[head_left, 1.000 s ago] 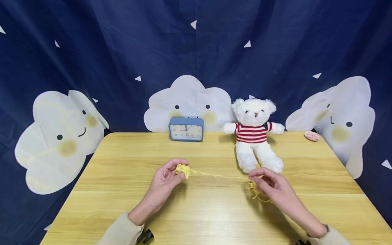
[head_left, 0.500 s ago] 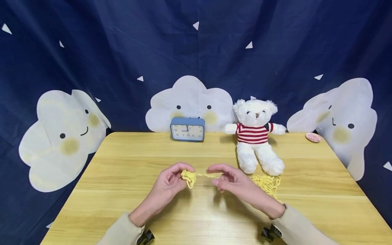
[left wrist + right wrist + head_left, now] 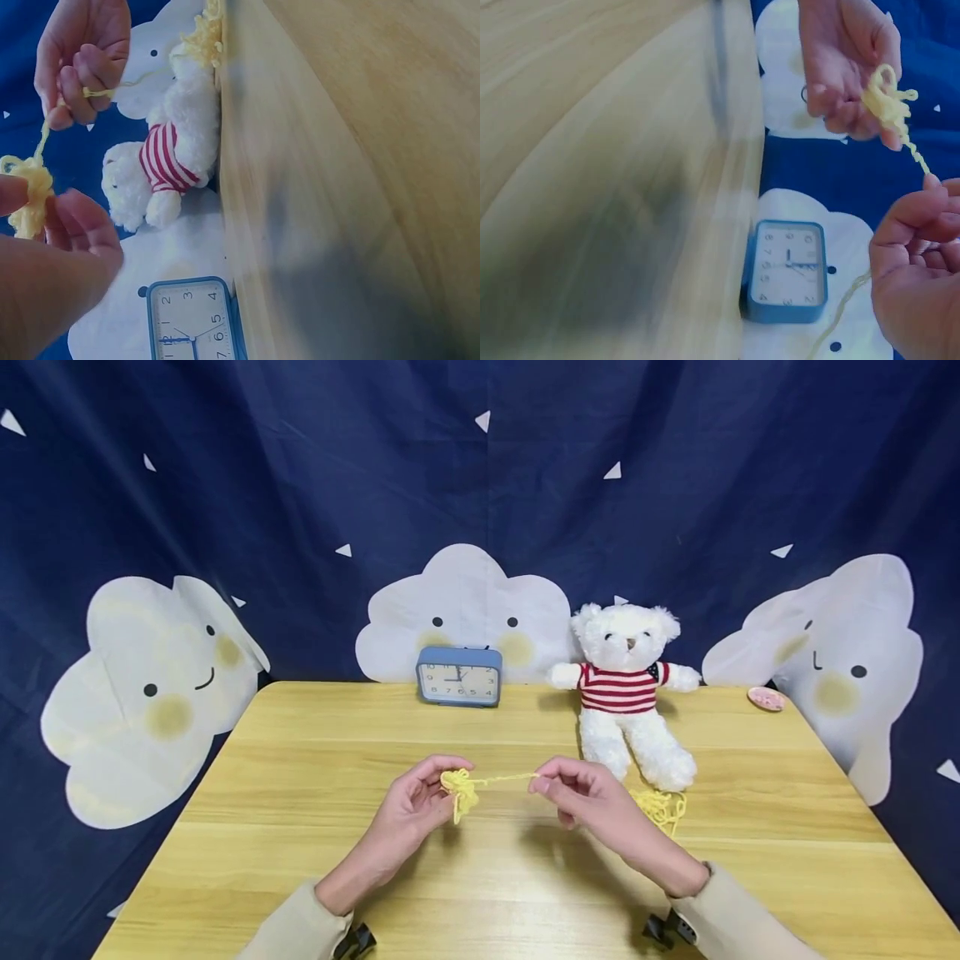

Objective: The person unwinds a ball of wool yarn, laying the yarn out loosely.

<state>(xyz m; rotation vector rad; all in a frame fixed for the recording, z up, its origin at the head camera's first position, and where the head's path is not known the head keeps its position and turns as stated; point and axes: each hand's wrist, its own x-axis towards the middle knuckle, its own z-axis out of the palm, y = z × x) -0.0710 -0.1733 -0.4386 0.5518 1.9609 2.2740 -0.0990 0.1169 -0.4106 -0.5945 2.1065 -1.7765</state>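
Note:
A small bundle of yellow yarn [image 3: 461, 793] is pinched between the thumb and fingers of my left hand [image 3: 416, 803], held above the table. From it a single strand [image 3: 504, 777] runs fairly straight to my right hand [image 3: 588, 793], whose thumb and forefinger pinch it. In the right wrist view the strand carries on below the right hand as a loose tail [image 3: 845, 304]. A looser heap of the same yarn [image 3: 663, 810] lies on the table behind the right hand, at the teddy bear's feet, partly hidden by that hand.
The white teddy bear [image 3: 617, 690] in a striped shirt sits at the back right of the wooden table [image 3: 315, 718]. A blue alarm clock [image 3: 459, 677] stands at the back middle. An oval pink object [image 3: 766, 698] lies near the far right corner, before a dark blue curtain [image 3: 300, 460].
My right hand has come left from the loose heap toward the left hand, fingers spread midway, and now pinches the strand. The left hand has shifted slightly right, still gripping the bundle.

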